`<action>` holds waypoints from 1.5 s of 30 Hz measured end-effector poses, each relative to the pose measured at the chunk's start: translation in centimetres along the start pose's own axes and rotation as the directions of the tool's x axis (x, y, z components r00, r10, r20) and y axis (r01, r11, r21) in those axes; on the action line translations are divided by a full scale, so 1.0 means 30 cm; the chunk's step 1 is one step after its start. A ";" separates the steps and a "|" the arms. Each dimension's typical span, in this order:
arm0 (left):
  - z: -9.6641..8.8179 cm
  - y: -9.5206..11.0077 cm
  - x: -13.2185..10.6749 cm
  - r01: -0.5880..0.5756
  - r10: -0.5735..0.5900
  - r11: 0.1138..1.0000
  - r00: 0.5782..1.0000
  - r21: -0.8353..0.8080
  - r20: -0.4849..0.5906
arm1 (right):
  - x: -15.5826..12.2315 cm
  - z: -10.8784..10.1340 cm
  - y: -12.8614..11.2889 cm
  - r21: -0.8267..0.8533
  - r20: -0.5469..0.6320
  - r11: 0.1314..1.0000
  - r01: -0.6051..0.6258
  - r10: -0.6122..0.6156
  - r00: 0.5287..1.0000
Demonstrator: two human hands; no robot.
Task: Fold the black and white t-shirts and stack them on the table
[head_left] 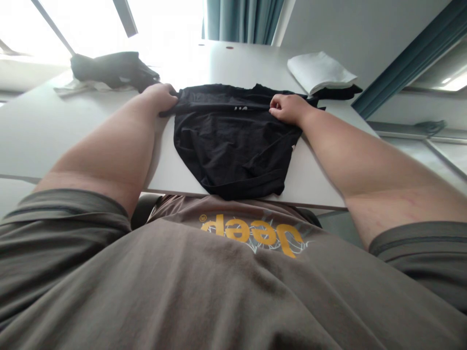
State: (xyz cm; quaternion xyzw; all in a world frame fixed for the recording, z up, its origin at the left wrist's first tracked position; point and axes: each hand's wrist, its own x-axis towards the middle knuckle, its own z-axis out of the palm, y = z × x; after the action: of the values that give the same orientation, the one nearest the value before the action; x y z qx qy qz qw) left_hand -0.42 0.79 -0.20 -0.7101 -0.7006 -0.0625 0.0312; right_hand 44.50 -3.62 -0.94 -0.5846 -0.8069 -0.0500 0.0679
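A black garment (229,141) lies partly folded on the white table (54,131) in front of me, its near end reaching the table's front edge. My left hand (160,97) is closed on the garment's far left corner. My right hand (288,107) is closed in a pinch on its far right edge, along a fold that runs between both hands. Both forearms stretch out over the table.
A crumpled dark garment (113,70) lies at the back left of the table. A folded white cloth (319,70) rests on a dark piece (339,91) at the back right. Teal curtains (244,19) hang behind the table.
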 end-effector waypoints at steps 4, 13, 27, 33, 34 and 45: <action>0.002 -0.002 -0.001 -0.010 0.010 1.000 1.000 0.006 -0.001 | -0.005 -0.003 -0.003 0.020 0.011 1.000 -0.017 0.016 1.000; 0.010 -0.006 0.006 0.008 -0.008 1.000 1.000 0.004 -0.006 | -0.005 -0.003 -0.004 0.046 0.015 0.999 -0.016 0.015 1.000; -0.015 0.018 -0.023 0.011 -0.011 1.000 1.000 0.007 0.016 | 0.012 0.012 0.015 0.068 0.030 0.997 -0.045 0.043 0.999; -0.011 0.017 -0.023 0.011 -0.011 1.000 1.000 0.009 0.002 | 0.007 0.008 0.014 0.053 0.008 0.998 -0.026 0.026 1.000; -0.010 0.016 -0.022 0.012 -0.012 1.000 1.000 0.009 0.002 | 0.005 0.006 0.011 0.045 0.007 0.999 -0.024 0.024 1.000; -0.003 -0.003 -0.004 0.018 -0.017 0.999 1.000 -0.034 0.014 | -0.011 -0.009 -0.007 0.031 0.001 0.999 -0.020 0.020 1.000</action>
State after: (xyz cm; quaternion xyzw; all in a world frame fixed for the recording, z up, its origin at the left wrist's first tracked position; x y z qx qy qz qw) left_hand -0.51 0.66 -0.13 -0.7047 -0.7059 -0.0699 0.0135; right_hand 44.41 -4.03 -0.73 -0.5914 -0.8018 -0.0365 0.0771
